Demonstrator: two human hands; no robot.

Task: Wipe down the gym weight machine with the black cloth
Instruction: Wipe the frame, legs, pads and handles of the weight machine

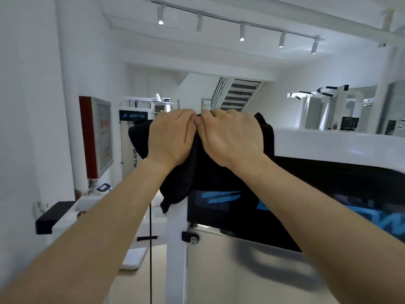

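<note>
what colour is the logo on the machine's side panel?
Blue logo on a black panel. The head view shows it, partly hidden by the forearm.

Gym interior. Close up: white weight machine [175, 238] with black blue-logo panel [219, 207]. Behind at left: second machine [131, 137], white, same branding. Far right: more white exercise rigs [317, 106]. Overhead track spotlights [242, 32], open staircase [238, 93] at back, white walls throughout.

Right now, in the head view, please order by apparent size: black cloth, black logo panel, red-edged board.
1. black logo panel
2. black cloth, partly hidden
3. red-edged board; it stands farther away, so its real size is unsure
</note>
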